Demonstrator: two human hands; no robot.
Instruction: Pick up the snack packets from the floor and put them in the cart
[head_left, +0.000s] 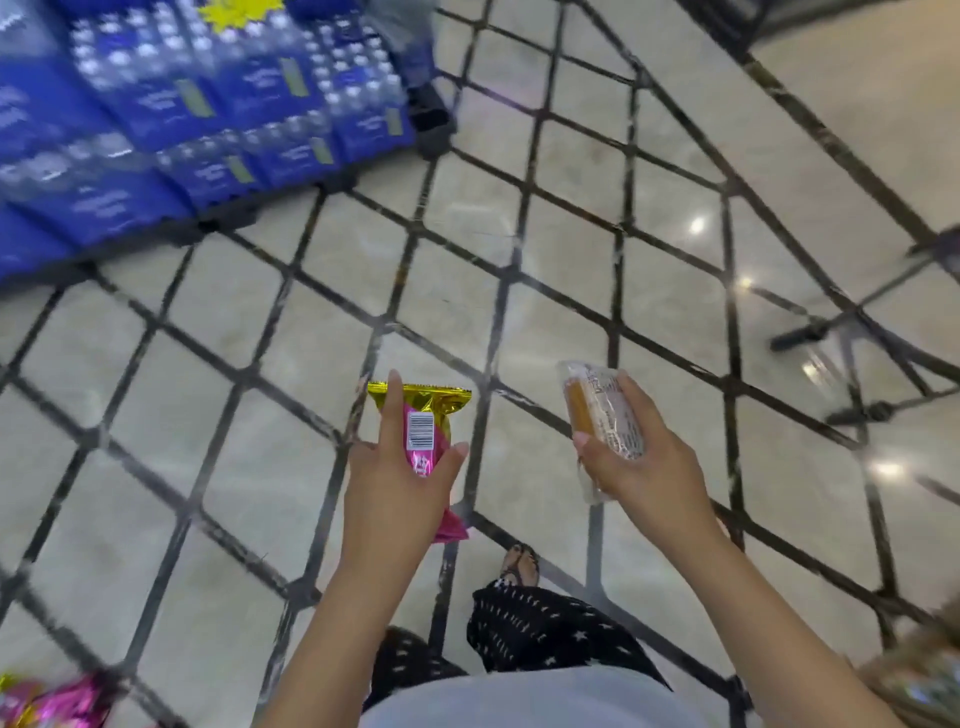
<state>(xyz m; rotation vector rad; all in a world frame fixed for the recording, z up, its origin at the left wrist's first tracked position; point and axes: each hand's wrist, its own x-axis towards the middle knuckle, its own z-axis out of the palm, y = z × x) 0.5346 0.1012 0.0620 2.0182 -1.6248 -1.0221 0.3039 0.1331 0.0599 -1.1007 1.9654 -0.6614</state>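
Over the black wire-mesh cart floor (545, 291), head view: left hand (400, 483) closed round a pink foil snack packet with a gold end and barcode label (423, 431); right hand (631, 457) closed round a clear-wrapped tan snack bar (602, 415). Step judged as delivery, both packets held above the basket, next move calling for lowering and letting go. Open mesh lies ahead; blue shrink-wrapped bottle packs (156, 130) stand well apart at upper left, more pink packets (52, 701) at lower left.

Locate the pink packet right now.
In the head view, the pink packet is held in the left hand, above the cart's wire grid, left of the clear packet in the right hand.
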